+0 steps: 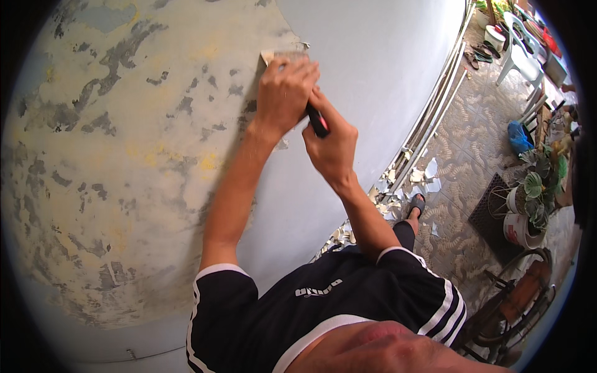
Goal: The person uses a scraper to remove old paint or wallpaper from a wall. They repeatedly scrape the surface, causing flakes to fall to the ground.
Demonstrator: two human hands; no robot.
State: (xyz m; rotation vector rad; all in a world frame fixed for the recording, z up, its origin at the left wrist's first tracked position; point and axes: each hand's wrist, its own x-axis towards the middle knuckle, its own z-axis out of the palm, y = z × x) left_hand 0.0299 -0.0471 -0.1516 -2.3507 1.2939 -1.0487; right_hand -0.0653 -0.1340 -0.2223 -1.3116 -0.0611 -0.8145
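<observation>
A wide-bladed scraper (319, 124) with a black and red handle lies against the wall. Its blade edge meets the border between the bare patchy plaster (154, 112) on the left and the smooth pale grey paint (373, 70) on the right. My right hand (336, 148) is wrapped around the handle. Over the neck and blade, my left hand (283, 95) presses from above with its fingers laid across, slightly blurred. Only the blade's left corner and front strip show past the fingers. A small loose paint curl (304, 45) stands by the blade's right corner.
Paint flakes (392, 200) litter the wall's foot, beside long white pipes (431, 109). My sandalled foot (417, 205) is on the patterned tile floor (459, 140). To the right are potted plants (534, 186), a dark mat (492, 217), a white plastic chair (520, 58) and a wheeled metal-framed object (517, 298).
</observation>
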